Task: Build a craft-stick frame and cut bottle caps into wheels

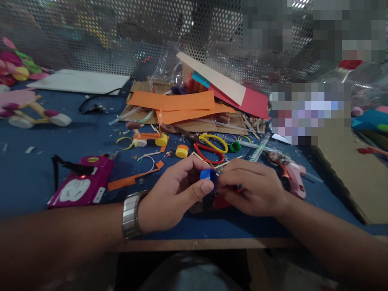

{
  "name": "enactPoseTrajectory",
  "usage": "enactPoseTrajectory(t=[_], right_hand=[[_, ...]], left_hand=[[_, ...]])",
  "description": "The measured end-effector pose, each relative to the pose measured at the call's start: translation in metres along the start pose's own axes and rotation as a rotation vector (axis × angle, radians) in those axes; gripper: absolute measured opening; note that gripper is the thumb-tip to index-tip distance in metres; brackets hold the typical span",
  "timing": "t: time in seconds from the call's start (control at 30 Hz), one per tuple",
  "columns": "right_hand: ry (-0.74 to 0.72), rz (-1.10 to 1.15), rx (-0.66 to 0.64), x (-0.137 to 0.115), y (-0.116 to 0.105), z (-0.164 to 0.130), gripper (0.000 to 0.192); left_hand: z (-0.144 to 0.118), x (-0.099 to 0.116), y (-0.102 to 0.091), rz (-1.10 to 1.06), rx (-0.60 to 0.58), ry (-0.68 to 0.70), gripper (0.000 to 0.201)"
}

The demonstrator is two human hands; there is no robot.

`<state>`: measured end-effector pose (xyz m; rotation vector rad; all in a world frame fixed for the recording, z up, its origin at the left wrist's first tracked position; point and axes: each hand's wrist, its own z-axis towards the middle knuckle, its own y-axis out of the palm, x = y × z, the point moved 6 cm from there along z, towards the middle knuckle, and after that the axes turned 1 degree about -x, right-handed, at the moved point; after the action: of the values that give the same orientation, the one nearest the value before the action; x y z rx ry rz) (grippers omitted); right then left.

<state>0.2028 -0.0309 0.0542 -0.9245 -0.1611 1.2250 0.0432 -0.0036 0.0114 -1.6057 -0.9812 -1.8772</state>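
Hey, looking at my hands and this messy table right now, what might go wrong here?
Both hands, left hand and right hand, pinch a small blue cap near the table edge; if it slips, it may drop off. The pink glue gun lies just beside the right wrist, so a bump or burn seems possible if it is hot. Loose caps and orange paper strips nearby could get swept away.

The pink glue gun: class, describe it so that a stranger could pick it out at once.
Start at the blue table. Just beyond the right hand lies the pink glue gun, pistol-shaped. The magenta box near the left hand is flat and rectangular.
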Motion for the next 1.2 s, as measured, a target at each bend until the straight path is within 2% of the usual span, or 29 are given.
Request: enactPoseTrajectory(t=[0.23, 0.43, 0.7, 0.93, 1.1, 1.2], right_hand=[[-0.039, -0.115, 0.001, -0.011, -0.011, -0.001, 0.006], [-0.033, -0.179, 0.023, -0.01, -0.013, -0.002, 0.009], [0.006, -0.163, 0.042, -0.006, -0.011, -0.003, 0.009], [0.044, -0.136, 0.103, 0.002, -0.007, -0.003, 0.006], [0.134, -0.06, 0.084, 0.014, -0.003, -0.002, 0.002], [0.21, 0.002, -0.021, 0.022, 0.004, -0.003, 0.017]], left_hand=[[-0.002, 0.002, 0.001, -0.049, 0.015, 0.028, 0.04], [-0.001, 0.005, -0.005, -0.04, 0.044, 0.17, 0.038], [-0.001, 0.005, -0.005, -0.039, 0.063, 0.241, 0.038], [-0.001, 0.002, -0.007, -0.013, 0.111, 0.232, 0.038], [0.001, -0.006, -0.012, -0.087, 0.144, 0.135, 0.026], [0.002, -0.01, -0.017, -0.228, 0.198, 0.144, 0.028]])
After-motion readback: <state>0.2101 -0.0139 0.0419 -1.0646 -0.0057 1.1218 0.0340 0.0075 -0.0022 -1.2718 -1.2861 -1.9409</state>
